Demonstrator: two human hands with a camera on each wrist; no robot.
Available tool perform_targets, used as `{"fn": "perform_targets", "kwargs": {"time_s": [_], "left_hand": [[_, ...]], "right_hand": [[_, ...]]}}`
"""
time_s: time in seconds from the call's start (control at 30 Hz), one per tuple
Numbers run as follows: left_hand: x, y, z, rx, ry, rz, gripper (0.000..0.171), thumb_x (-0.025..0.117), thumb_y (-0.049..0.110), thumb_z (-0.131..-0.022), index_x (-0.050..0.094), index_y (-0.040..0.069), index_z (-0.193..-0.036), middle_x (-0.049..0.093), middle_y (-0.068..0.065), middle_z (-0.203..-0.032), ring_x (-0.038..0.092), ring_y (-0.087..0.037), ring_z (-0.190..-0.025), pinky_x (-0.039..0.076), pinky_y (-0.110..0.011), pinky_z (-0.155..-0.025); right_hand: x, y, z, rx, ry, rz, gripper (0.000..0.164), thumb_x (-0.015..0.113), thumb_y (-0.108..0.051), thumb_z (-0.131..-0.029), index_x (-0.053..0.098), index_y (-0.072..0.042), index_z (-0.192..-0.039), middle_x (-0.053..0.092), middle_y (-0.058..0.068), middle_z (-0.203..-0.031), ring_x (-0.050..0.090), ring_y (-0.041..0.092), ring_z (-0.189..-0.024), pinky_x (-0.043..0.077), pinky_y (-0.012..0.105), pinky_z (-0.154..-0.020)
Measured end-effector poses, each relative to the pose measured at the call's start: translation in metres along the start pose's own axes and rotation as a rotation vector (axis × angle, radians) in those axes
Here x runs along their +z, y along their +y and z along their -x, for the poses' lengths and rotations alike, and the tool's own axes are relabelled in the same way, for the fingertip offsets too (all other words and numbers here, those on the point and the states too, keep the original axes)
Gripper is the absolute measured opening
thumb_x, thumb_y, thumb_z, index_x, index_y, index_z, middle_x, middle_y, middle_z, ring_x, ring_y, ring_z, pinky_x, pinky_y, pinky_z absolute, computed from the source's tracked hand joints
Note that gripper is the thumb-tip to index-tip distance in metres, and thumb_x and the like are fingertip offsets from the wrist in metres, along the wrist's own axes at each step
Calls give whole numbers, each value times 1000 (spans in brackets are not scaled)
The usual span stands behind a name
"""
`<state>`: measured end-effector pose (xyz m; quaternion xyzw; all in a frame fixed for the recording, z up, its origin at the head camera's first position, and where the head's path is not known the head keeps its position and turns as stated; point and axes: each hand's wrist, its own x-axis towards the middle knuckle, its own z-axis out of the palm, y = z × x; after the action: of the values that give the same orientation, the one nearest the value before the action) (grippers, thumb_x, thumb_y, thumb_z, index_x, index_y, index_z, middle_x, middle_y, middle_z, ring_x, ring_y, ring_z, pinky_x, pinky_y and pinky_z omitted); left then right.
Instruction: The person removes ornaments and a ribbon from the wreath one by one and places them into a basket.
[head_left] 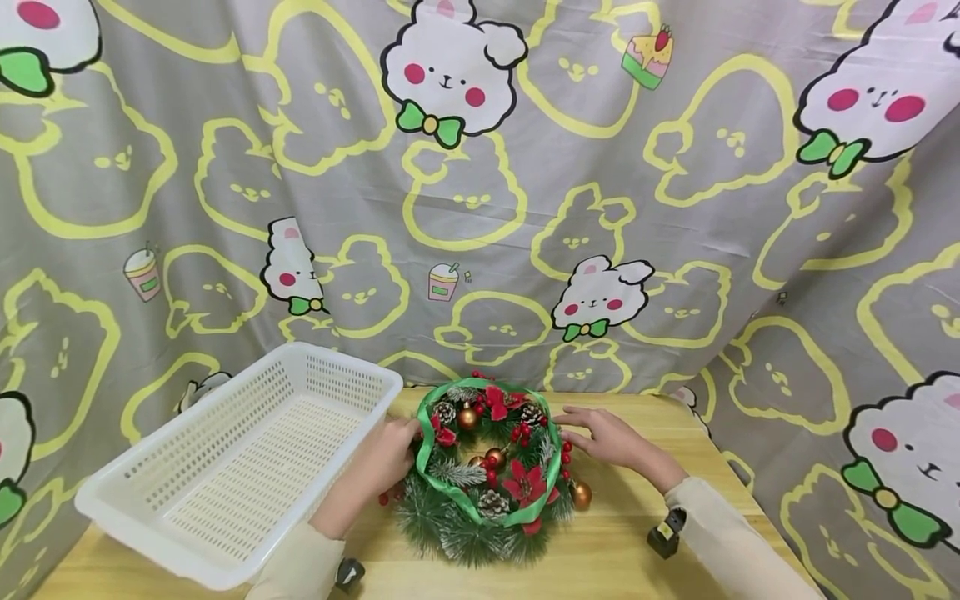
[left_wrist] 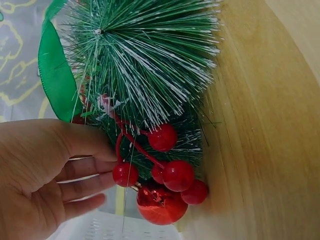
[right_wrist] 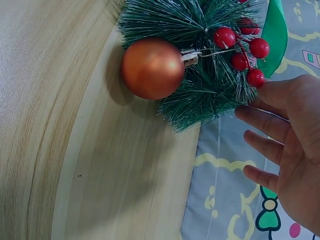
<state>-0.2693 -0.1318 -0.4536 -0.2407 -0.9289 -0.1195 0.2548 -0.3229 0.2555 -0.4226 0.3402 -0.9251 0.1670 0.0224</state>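
Observation:
A green pine wreath (head_left: 480,542) lies on the table, carrying red flowers, pinecones, berries and baubles. A green ribbon (head_left: 517,518) forms a loop over its top. At the wreath's left edge my left hand (head_left: 392,454) grips it between thumb and fingers; needles hide the fingertips. Red berries (left_wrist: 178,176) and a shiny red bauble (left_wrist: 162,204) hang beside those fingers. On the opposite edge, the thumb and index finger of my right hand (head_left: 611,437) pinch the wreath beside berries (right_wrist: 259,48), the other fingers extended. An orange bauble (right_wrist: 153,69) rests close by.
A white perforated plastic basket (head_left: 168,554) stands on the left, close against my left forearm. Behind the wooden table (head_left: 637,567) hangs a grey curtain (head_left: 480,275) printed with rabbits, which also runs along both sides.

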Motion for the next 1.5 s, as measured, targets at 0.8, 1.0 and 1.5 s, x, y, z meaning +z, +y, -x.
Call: {"fn": "perform_targets", "kwargs": {"time_s": [0.8,1.0,1.5], "left_hand": [[-10,4,-3,-129,-28,67,24,70,-16,-76,66,7,-82,63,-7,-78,64,-26,-72,54,-40,-64],[-14,8,-10,-157,45,56,24,67,-17,-75,67,6,-82,60,-7,-78,60,-23,-66,54,-38,-62],[-37,16,-21,-142,208,64,16,66,-9,-86,69,6,-85,55,-5,-79,51,-19,-60,45,-32,-53]], "right_hand": [[-1,0,0,-10,4,10,36,59,-26,-104,68,-6,-132,58,29,-141,73,20,-82,45,35,-76],[-1,-2,0,-36,22,22,35,60,-25,-103,69,-6,-131,60,30,-138,73,28,-91,45,34,-75],[0,4,0,-66,28,-31,36,62,-25,-102,69,-5,-131,60,32,-136,60,11,-53,44,28,-66]]}}
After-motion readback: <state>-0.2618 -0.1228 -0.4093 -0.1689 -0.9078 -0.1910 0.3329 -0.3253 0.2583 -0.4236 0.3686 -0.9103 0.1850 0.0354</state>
